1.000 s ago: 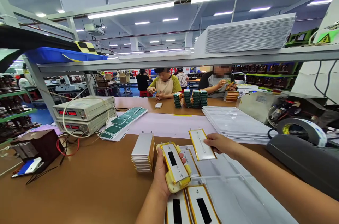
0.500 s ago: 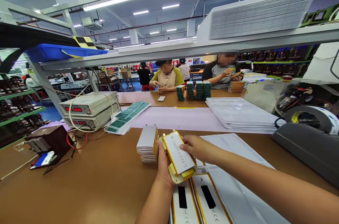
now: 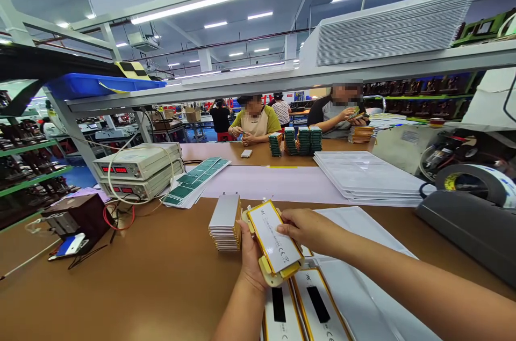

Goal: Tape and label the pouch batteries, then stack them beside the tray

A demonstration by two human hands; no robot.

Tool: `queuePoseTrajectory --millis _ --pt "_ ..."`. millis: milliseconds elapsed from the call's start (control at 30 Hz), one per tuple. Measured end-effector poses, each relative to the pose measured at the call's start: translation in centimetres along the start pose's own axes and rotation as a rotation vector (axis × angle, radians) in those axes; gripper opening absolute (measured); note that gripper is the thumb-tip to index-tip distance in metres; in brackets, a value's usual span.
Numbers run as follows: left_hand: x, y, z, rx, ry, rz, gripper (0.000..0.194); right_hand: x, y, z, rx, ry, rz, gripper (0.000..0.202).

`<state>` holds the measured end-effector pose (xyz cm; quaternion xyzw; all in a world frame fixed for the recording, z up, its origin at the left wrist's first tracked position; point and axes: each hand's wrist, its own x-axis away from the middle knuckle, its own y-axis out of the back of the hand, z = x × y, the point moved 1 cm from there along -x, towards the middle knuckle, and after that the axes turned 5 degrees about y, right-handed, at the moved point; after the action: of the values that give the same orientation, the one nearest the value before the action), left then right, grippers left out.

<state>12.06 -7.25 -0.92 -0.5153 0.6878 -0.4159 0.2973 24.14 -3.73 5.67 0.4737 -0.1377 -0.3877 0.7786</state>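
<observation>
My left hand [image 3: 252, 260] is closed around a cream-coloured plate-like holder [image 3: 271, 278]. On the holder lies a flat white pouch battery cell [image 3: 272, 239] with yellow edges and printed marks, tilted with its top end to the left. My right hand [image 3: 302, 227] grips the cell's right edge, thumb on its printed face; the fingers underneath are hidden. Left of my hands stands a stack of silver-grey cells [image 3: 224, 220]. Below them, cells with black strips, one of them a battery cell [image 3: 320, 306], lie side by side on a white tray [image 3: 363, 271].
Two metering boxes [image 3: 137, 164] with red displays stand at left, near green label sheets [image 3: 197, 180] and a dark clamp-like device [image 3: 72, 223]. White trays [image 3: 363, 169] are stacked at back right, beside a tape dispenser [image 3: 463, 228]. A shelf [image 3: 242, 83] spans overhead; co-workers sit opposite.
The view has shifted slightly. My right thumb stays on the cell's face, and both hands keep nearly the same place with the cell and holder between them.
</observation>
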Motion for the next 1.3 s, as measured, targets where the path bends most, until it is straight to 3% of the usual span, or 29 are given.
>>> queuePoseTrajectory --millis 100,200,333,433,533,667,767,833,967,1033,1100,1200,1300 --pt "0.3 -0.1 -0.4 0.015 0.001 0.044 0.076 1.3 2.2 0.4 0.299 -0.056 -0.117 0.033" --pt "0.6 -0.2 -0.8 0.018 -0.004 0.082 0.076 2.9 3.1 -1.2 0.379 -0.161 -0.183 0.040" --pt "0.8 -0.1 -1.1 -0.022 -0.079 0.094 0.059 5.2 1.0 -5.2 0.351 -0.253 0.002 0.027" --pt "0.9 -0.2 -0.9 -0.097 -0.029 0.049 0.035 6.8 -1.1 -7.0 0.324 -0.236 0.105 0.019" --pt "0.9 -0.4 -0.7 -0.136 -0.003 0.018 0.032 8.1 -2.5 -7.1 0.320 -0.182 0.118 0.017" --pt "1.2 -1.0 -0.7 -0.187 -0.091 -0.042 0.036 9.0 -3.5 -6.1 0.322 -0.108 0.127 0.016" --pt "1.6 -2.0 -1.3 -0.246 -0.201 -0.131 0.038 9.1 -3.6 -6.1 0.253 -0.092 0.127 0.015" --pt "1.8 -3.3 -2.3 -0.276 -0.293 -0.183 0.036 9.0 -3.5 -6.6 0.142 -0.159 0.138 0.016" --pt "2.2 -7.0 -6.0 -0.365 -0.466 -0.278 0.025 8.9 -4.1 -7.0 -0.271 -0.251 0.159 0.027" --pt "2.0 -8.7 -8.3 -0.485 -0.477 -0.416 0.019 8.8 -4.7 -6.4 -0.444 -0.214 0.141 0.028" --pt "1.5 -9.7 -10.5 -0.707 -0.400 -0.615 0.021 8.7 -5.1 -5.8 -0.534 -0.202 0.140 0.023" --pt "0.5 -9.8 -12.9 -1.309 -0.249 -0.862 0.036 8.5 -4.8 -5.6 -0.582 -0.236 0.182 0.018" --pt "-0.6 -8.7 -14.2 -1.884 -0.140 -1.062 0.049 8.3 -3.7 -6.3 -0.578 -0.244 0.154 0.015"
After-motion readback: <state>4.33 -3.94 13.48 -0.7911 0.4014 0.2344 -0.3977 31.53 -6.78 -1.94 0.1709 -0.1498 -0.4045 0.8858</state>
